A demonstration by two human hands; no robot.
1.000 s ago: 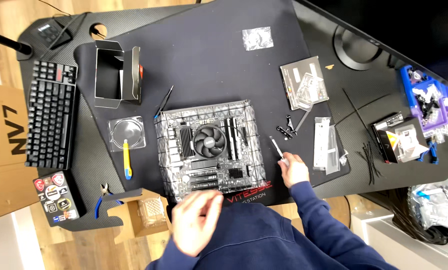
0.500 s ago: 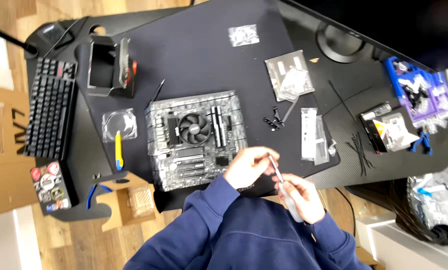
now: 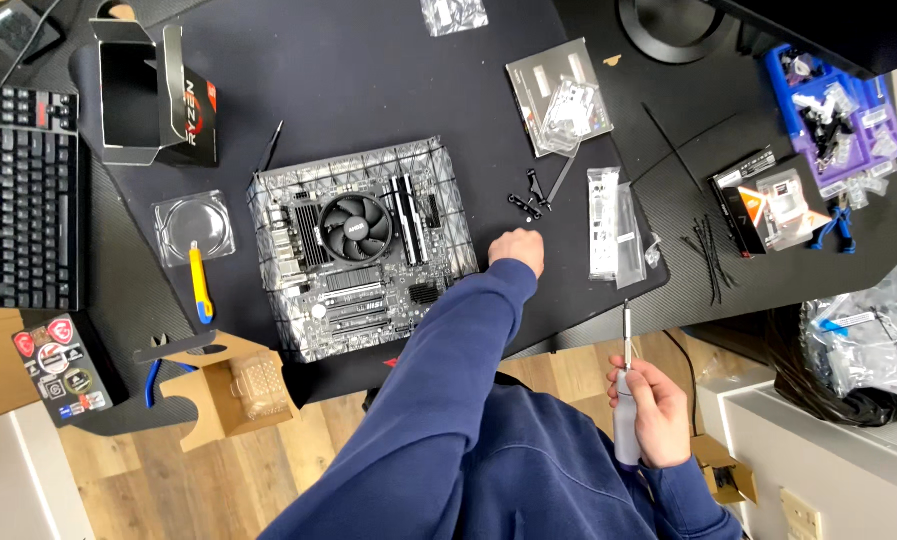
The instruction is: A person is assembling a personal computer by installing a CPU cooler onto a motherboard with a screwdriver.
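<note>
Black mat point(image 3: 369, 80) carries everything. The motherboard point(image 3: 359, 300) sits mid-desk on its silver anti-static bag, with the cooler fan point(image 3: 357, 225) roughly at its centre.

What changed:
- A second ago my right hand point(image 3: 654, 410) had the screwdriver point(image 3: 626, 350) at the board's 3 o'clock edge. Now it's pulled back off the desk, out at the board's 4 o'clock over the wood floor. It's wrapped tight around the grey handle, shaft pointing to 12.
- My left hand point(image 3: 517, 250) was down near my body at the board's 6 o'clock. Half a second ago it met the right at the driver. Now it's stretched out on the mat just off the board's 3 o'clock edge.
- Left hand is curled into a fist, knuckles up. Can't tell if anything is pinched inside.

What that means: the driver tip is off the board, so nothing is being turned. The left hand is the one working the mat.

Around the left hand:
- Small black screws point(image 3: 526, 197) lie loose at its 12, near but not touching.
- Bagged I/O shield point(image 3: 609, 225) is at its 3.

Further out from the board:
- Yellow cutter point(image 3: 201, 285) and clear plastic tray point(image 3: 195, 226) at 9.
- Open processor box point(image 3: 154, 95) at 10.
- Keyboard point(image 3: 31, 195) past them on the far 9 edge.
</note>
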